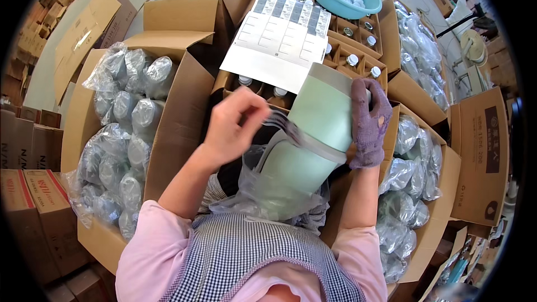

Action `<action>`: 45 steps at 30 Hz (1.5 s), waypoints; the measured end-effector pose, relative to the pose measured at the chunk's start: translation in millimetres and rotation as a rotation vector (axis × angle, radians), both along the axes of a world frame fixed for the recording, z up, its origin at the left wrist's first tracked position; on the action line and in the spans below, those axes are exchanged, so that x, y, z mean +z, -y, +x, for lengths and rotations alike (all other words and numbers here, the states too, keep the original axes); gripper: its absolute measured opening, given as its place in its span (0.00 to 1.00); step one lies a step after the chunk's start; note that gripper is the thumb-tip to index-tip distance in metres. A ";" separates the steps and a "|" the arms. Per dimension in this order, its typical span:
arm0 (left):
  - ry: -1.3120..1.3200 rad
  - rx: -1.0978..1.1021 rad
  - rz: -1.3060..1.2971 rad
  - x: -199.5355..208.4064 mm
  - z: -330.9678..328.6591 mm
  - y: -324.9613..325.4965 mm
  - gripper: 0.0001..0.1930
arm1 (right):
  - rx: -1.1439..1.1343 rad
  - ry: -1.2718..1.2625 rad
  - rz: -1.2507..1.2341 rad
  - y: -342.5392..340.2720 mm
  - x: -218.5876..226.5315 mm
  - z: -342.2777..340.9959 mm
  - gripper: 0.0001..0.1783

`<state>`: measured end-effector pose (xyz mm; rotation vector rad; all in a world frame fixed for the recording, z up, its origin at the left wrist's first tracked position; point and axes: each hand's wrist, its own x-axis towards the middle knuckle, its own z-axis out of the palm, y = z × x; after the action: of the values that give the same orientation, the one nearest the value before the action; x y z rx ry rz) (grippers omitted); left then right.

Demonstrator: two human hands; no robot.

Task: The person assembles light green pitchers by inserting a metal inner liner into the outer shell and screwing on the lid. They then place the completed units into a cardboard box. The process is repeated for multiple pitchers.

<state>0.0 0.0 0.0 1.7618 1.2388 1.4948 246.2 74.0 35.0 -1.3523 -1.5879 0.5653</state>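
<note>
A pale green insulated jug (319,113) with a grey rim leans in front of me. Its lower part sits in a clear plastic bag (263,193). My right hand (369,123), in a purple work glove, is wrapped round the jug's upper right side. My bare left hand (238,123) is closed in a pinch at the end of a dark grey strap (286,126), which runs to the jug's middle. That strap is smeared by motion, so its exact shape is unclear.
Open cartons of bagged bottles stand at left (128,112) and right (411,184). Ahead, a divided carton (363,42) of capped bottles carries a printed sheet (282,39) and a blue basin (342,1) of white caps. Stacked cartons (42,207) stand far left.
</note>
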 end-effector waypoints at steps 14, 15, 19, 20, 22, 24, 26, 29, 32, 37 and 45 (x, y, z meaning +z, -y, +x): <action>-0.294 0.592 -0.386 -255.4 -94.3 -75.0 0.27 | -0.054 -0.022 0.014 -0.8 0.9 0.0 0.15; -0.378 0.705 -0.503 -241.2 -91.4 -74.4 0.34 | -0.015 -0.085 -0.004 -2.2 -2.4 4.5 0.15; -0.636 0.790 -0.385 -207.0 -104.5 -61.6 0.34 | 0.069 -0.202 -0.033 -8.4 -9.1 15.7 0.17; -0.502 0.716 -0.233 -174.6 -86.4 -64.5 0.31 | 0.073 -0.171 -0.034 -6.6 -7.5 17.3 0.20; -0.195 0.428 -0.193 -101.3 -38.4 -59.0 0.25 | 0.093 -0.152 -0.116 -5.3 -1.6 18.9 0.20; 0.062 0.028 -0.340 -80.3 -5.0 -58.5 0.22 | 0.153 -0.092 0.195 -8.6 -7.3 20.2 0.16; 0.134 -0.294 -0.425 -79.9 20.2 -65.7 0.25 | 0.333 -0.340 0.311 -14.3 -16.0 27.8 0.16; 0.210 -0.695 -0.575 -38.2 42.5 -50.9 0.27 | 0.908 -1.317 0.018 -14.6 -27.5 52.2 0.18; 0.202 -0.739 -0.517 -33.0 50.3 -36.5 0.26 | 1.213 -2.405 -0.781 -11.1 -36.9 78.6 0.27; -0.272 -0.139 -0.016 17.6 58.8 23.1 0.32 | 0.443 -1.016 -0.064 -20.6 -29.4 116.6 0.29; -0.487 -0.100 -0.027 -2.9 101.3 75.3 0.36 | 0.319 -0.051 0.061 -22.0 23.2 29.8 0.23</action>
<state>101.3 -75.3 -2.9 2.2143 1.3591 1.0158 275.9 96.0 58.3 -1.0372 -1.7762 0.7299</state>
